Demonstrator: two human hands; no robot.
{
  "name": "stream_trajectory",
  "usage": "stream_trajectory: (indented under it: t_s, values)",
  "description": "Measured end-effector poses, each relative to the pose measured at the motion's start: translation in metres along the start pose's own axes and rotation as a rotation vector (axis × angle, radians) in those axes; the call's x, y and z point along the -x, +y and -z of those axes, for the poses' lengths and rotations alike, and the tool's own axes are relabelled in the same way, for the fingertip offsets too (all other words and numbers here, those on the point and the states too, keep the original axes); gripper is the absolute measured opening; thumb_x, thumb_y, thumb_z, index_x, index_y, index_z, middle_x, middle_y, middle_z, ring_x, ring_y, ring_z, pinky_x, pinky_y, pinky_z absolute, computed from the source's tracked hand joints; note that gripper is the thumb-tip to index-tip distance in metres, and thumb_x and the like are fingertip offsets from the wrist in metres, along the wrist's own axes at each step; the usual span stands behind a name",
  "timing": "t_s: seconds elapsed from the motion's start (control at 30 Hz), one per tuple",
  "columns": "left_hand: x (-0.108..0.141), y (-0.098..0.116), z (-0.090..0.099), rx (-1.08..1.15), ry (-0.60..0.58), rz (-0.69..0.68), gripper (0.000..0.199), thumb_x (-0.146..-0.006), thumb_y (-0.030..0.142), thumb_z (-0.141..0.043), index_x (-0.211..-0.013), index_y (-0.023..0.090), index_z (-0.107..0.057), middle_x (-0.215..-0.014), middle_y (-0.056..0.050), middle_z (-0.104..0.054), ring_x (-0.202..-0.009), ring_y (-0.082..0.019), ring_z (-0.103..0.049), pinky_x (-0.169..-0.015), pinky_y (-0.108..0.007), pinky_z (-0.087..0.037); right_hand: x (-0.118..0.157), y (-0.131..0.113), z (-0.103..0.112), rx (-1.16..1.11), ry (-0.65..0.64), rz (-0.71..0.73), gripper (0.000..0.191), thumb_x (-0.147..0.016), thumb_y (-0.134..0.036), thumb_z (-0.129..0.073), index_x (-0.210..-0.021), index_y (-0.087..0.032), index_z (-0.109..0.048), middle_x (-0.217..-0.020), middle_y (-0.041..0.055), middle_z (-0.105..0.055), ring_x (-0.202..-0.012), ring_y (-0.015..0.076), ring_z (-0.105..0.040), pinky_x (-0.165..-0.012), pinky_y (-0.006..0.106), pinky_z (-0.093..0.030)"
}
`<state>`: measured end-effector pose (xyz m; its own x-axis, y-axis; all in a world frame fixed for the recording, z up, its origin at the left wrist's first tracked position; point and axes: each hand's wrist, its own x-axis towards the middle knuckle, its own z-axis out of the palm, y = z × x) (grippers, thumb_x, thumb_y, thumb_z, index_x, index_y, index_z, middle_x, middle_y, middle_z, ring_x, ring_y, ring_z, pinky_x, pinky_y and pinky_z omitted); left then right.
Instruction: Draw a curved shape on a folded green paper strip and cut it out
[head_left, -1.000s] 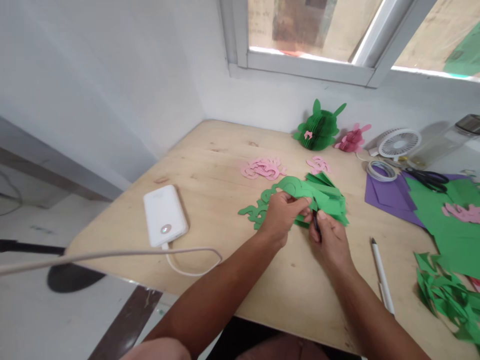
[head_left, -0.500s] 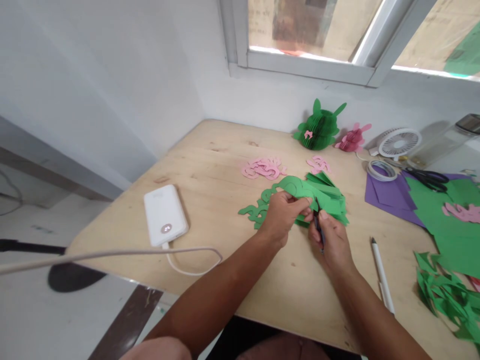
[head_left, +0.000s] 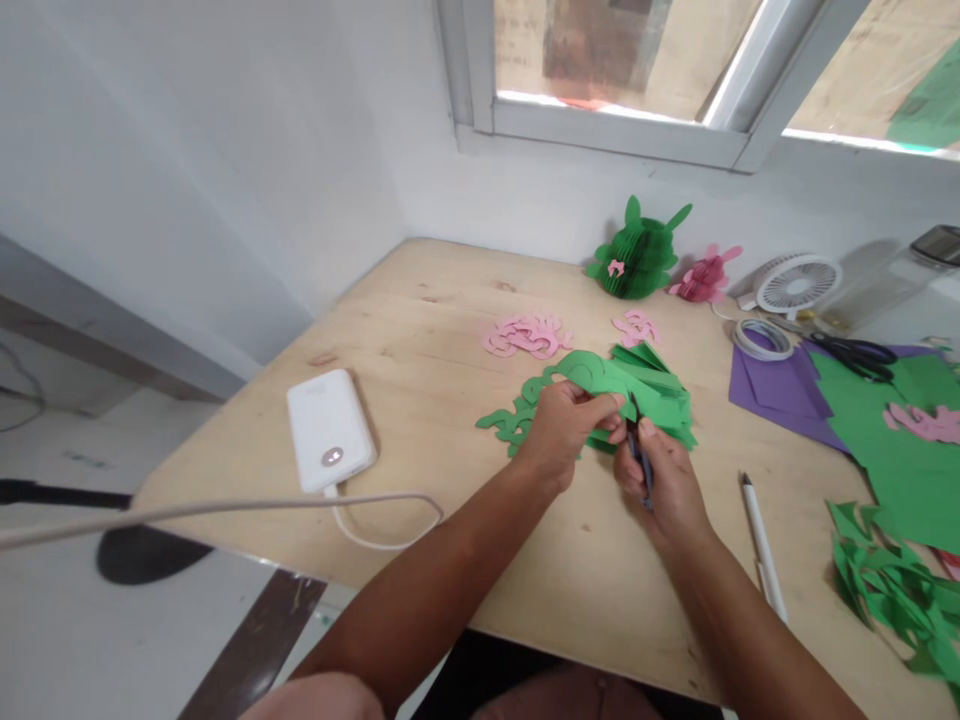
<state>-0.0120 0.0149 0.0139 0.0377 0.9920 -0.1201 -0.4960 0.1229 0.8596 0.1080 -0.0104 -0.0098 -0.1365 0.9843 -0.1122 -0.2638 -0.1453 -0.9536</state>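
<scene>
Near the middle of the table, my left hand (head_left: 564, 430) pinches a piece of green paper (head_left: 589, 372) with drawn curved lines. My right hand (head_left: 664, 470) is closed around small dark scissors (head_left: 641, 462), whose blades point up at the paper's right part, close to my left fingertips. Behind and right of the held paper lie folded green sheets (head_left: 667, 400). Cut green curly shapes (head_left: 499, 424) lie at the left, partly behind my left hand. Pink cut shapes (head_left: 529, 336) rest farther back, with a smaller pink group (head_left: 636, 327) to their right.
At the left is a white power bank (head_left: 330, 430) with a cable. Green (head_left: 637, 255) and pink (head_left: 705, 277) paper figures, a fan (head_left: 799, 285) and tape (head_left: 763, 340) stand or lie behind. To the right are black scissors (head_left: 855, 355), a pen (head_left: 763, 545) and green scraps (head_left: 892, 590).
The scissors' handles have shifted slightly within my right hand and show more below the fingers. My left hand and the paper have hardly moved.
</scene>
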Motion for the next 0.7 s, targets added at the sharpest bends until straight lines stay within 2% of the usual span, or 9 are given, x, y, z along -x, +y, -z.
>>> stream_trajectory:
  t_s: [0.13,0.43,0.7]
  values:
    - [0.0002,0.002,0.0007,-0.003,-0.007,0.018,0.019,-0.062,0.027,-0.068,-0.055,0.015,-0.056,-0.05,0.002,-0.052,-0.047,-0.009,-0.049,-0.057,-0.027,-0.041,-0.0006,0.0,0.0007,-0.052,-0.048,-0.021,0.041,-0.081,-0.055,-0.063,-0.074,-0.015,-0.062,-0.043,-0.0073,-0.038,-0.038,0.0035,-0.026,-0.038,0.019,-0.017]
    - [0.0,0.0012,0.0009,-0.001,-0.026,0.013,0.019,-0.063,0.026,-0.068,-0.055,0.015,-0.055,-0.05,0.003,-0.052,-0.045,-0.008,-0.048,-0.057,-0.027,-0.041,0.0006,0.0,0.0019,-0.08,-0.062,-0.026,0.039,-0.081,-0.054,-0.064,-0.074,-0.015,-0.062,-0.042,-0.0074,-0.038,-0.038,0.0034,-0.025,-0.038,0.019,-0.016]
    - [-0.0026,-0.0025,0.0014,0.001,-0.009,-0.002,0.018,-0.062,0.027,-0.068,-0.055,0.015,-0.056,-0.051,0.002,-0.053,-0.047,-0.009,-0.049,-0.055,-0.027,-0.041,-0.0007,-0.0008,-0.0013,-0.041,-0.01,-0.013,0.042,-0.078,-0.057,-0.066,-0.072,-0.016,-0.061,-0.041,-0.0074,-0.038,-0.037,0.0038,-0.026,-0.038,0.019,-0.017]
